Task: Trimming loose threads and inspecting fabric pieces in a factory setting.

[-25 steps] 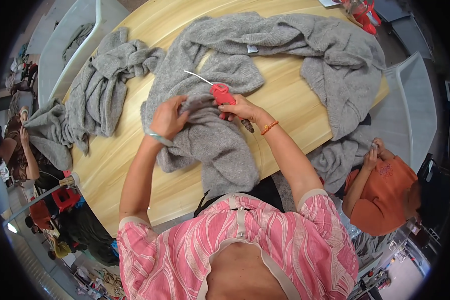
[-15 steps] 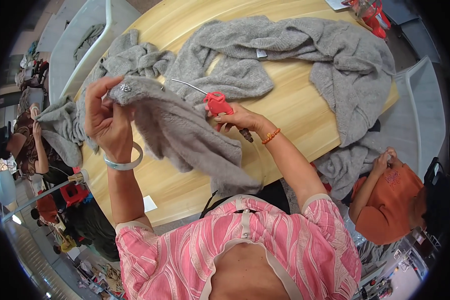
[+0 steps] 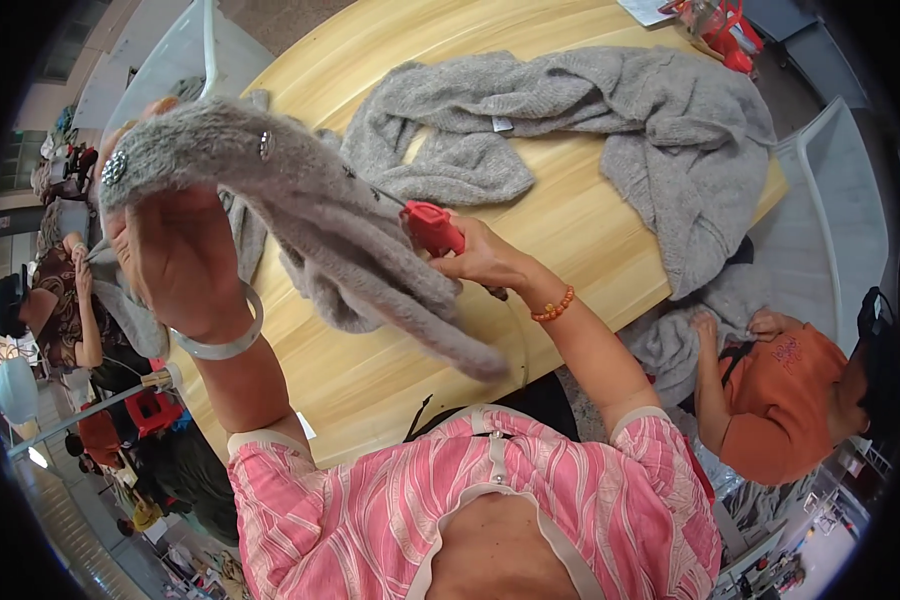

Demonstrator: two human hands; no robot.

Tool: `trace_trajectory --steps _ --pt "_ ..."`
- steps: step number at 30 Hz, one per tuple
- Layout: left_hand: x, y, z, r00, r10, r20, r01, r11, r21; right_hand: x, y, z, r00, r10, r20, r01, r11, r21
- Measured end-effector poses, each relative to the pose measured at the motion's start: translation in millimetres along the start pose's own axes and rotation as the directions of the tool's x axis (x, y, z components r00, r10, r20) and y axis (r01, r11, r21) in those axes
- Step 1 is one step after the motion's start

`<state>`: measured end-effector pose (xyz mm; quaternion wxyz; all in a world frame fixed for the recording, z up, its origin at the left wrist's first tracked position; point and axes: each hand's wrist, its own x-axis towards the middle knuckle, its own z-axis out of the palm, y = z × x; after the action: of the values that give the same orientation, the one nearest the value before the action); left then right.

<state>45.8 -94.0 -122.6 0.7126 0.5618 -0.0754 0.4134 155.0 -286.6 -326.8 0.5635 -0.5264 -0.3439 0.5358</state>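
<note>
My left hand (image 3: 185, 250) is raised and closed on a fuzzy grey knit garment (image 3: 310, 215), its fingers partly hidden behind the cloth. Shiny metallic buttons (image 3: 267, 145) sit along the garment's upper band, and its lower part hangs over the table toward me. My right hand (image 3: 485, 255) is wrapped round a red air blow gun (image 3: 432, 228). The thin metal nozzle points up and left at the hanging cloth, where its tip is hard to make out. A thin hose trails from the gun's lower end.
More grey knitwear (image 3: 670, 130) lies across the far side of the pale wooden table (image 3: 370, 380). White bins (image 3: 845, 190) flank it right and left. A person in an orange shirt (image 3: 780, 400) handles grey cloth at right; another person (image 3: 60, 310) works at left. Red-handled items (image 3: 735, 40) lie top right.
My left hand has lifted the garment up and to the left, bringing the buttoned band into broader view. My right hand with the blow gun has stayed almost in place.
</note>
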Motion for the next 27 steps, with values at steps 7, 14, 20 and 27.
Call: trace_trajectory --steps 7,14,20,27 --pt "-12.5 6.7 14.8 0.972 -0.124 0.199 0.195 0.899 -0.393 26.5 -0.9 18.6 0.986 -0.078 -0.144 0.107 0.973 0.203" --pt "-15.1 34.8 -27.8 0.997 -0.055 -0.062 0.039 0.972 -0.234 -17.6 -39.4 0.7 0.907 -0.301 -0.295 0.288 0.954 -0.086" --pt "-74.8 -74.6 -135.4 0.902 -0.288 -0.322 0.319 0.947 0.047 -128.9 -73.8 -5.6 0.81 -0.207 -0.548 -0.164 0.818 -0.551" --pt "-173.2 -199.1 -135.2 0.524 -0.485 -0.7 0.611 0.787 -0.087 -92.7 42.6 5.9 0.899 -0.092 -0.429 -0.305 0.573 -0.761"
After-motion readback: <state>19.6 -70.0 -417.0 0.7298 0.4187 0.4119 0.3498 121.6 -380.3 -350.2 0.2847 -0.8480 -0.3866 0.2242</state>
